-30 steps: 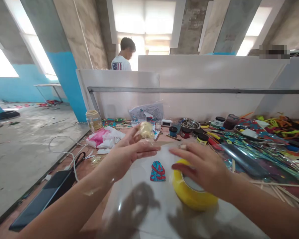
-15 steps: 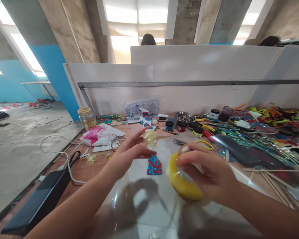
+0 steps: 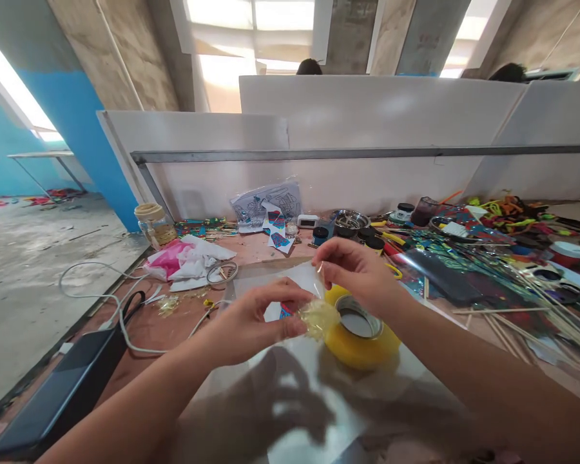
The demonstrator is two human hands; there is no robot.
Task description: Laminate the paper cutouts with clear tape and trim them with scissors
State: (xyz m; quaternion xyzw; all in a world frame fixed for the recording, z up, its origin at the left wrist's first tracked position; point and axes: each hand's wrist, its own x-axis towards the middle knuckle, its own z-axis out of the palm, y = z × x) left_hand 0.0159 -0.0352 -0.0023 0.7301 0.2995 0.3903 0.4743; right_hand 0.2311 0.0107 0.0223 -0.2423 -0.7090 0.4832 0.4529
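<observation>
My left hand pinches a crumpled wad of yellowish clear tape between thumb and fingers. Up and to the right of it, my right hand has its fingertips pressed together on a small shiny strip of clear tape. Under the right hand lies a big yellow tape roll on its side, its white-grey core facing up. A red and blue painted piece shows only in part behind my left fingers, on the white paper.
A black power bank with a white cable lies at the left edge. Crumpled pink and white tissue and a jar stand at back left. Paint jars, thin sticks and coloured scraps crowd the right. A white partition rises behind.
My right hand has let go of the tape roll, which now rests on the sheet, and moved up and left. My left hand has lowered with the wad, covering most of the painted piece.
</observation>
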